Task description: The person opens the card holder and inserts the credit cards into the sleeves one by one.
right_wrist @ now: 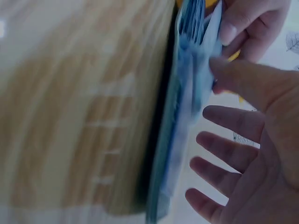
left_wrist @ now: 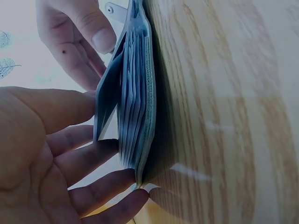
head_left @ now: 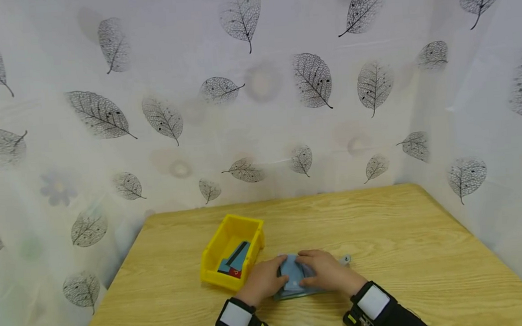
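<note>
A pale blue card holder (head_left: 291,293) lies spread on the table in front of me, with a stack of thin sleeves (left_wrist: 133,102) showing in the left wrist view. A snap strap (head_left: 345,260) sticks out at its right. My left hand (head_left: 264,281) pinches a raised blue leaf or card (left_wrist: 108,93) at the holder's left side, thumb on its face and a finger behind. My right hand (head_left: 330,272) is on the other side, its thumb right at the leaf's edge. In the right wrist view its other fingers (right_wrist: 219,172) stand fairly straight, spread beside the holder.
A yellow bin (head_left: 209,258) stands just left of my left hand, with several blue, dark and red cards (head_left: 237,259) inside. The wooden table (head_left: 428,252) reaches back to a white curtain (head_left: 268,127) printed with leaves.
</note>
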Available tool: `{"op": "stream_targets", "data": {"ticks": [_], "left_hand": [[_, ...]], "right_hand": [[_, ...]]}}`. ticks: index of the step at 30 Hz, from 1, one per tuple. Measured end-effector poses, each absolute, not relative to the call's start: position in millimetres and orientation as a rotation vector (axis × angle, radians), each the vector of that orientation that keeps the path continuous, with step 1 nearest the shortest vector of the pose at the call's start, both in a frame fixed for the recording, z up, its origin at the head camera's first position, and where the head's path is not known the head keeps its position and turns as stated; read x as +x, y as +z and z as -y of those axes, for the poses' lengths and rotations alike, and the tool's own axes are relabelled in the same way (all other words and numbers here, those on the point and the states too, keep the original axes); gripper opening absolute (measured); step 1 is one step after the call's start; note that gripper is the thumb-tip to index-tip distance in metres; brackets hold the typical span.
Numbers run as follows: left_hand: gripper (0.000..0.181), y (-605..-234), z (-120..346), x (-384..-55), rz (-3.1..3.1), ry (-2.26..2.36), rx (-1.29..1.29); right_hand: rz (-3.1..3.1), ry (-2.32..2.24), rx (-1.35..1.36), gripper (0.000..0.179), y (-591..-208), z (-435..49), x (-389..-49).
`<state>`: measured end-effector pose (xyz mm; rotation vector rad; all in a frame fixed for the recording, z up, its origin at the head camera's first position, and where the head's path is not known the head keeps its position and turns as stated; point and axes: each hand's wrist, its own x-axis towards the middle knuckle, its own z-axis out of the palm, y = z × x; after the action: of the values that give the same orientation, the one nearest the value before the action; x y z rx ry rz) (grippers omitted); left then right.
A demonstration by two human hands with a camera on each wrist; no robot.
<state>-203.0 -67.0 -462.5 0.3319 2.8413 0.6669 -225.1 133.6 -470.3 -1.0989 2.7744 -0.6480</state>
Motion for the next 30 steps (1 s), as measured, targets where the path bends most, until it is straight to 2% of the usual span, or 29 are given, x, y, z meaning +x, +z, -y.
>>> {"op": "stream_targets", "data": {"ticks": [3,13,16,23,30], "left_hand": [[0.053,-464.8,67.5,-203.5,-2.840,0.688,0.342],[0.056,-468.1,70.3,-199.0,-2.870,0.711,0.402],[0.051,-463.9,73.6,-197.5,-2.863,0.804,0.421],[0.026,-429.4,103.1,-200.7,-2.927,1.086,0.522],[0.019,-420.7,141.3,-220.5,-3.154,1.128,0.217]], "right_hand": [[-2.751,-0.651,-1.115,0.061,-473.5,-132.2,-226.0],[-2.747,-0.607,-1.105,0.061,-475.9,-128.9,-225.5],[-2.727,-0.614,-1.084,0.061,-473.4,-127.7,-224.4],[-2.711,-0.631,-1.018,0.061,-471.0,-125.6,-223.9],[-2.704,-0.616,-0.982,0.062,-469.9,-125.0,-224.3]]}}
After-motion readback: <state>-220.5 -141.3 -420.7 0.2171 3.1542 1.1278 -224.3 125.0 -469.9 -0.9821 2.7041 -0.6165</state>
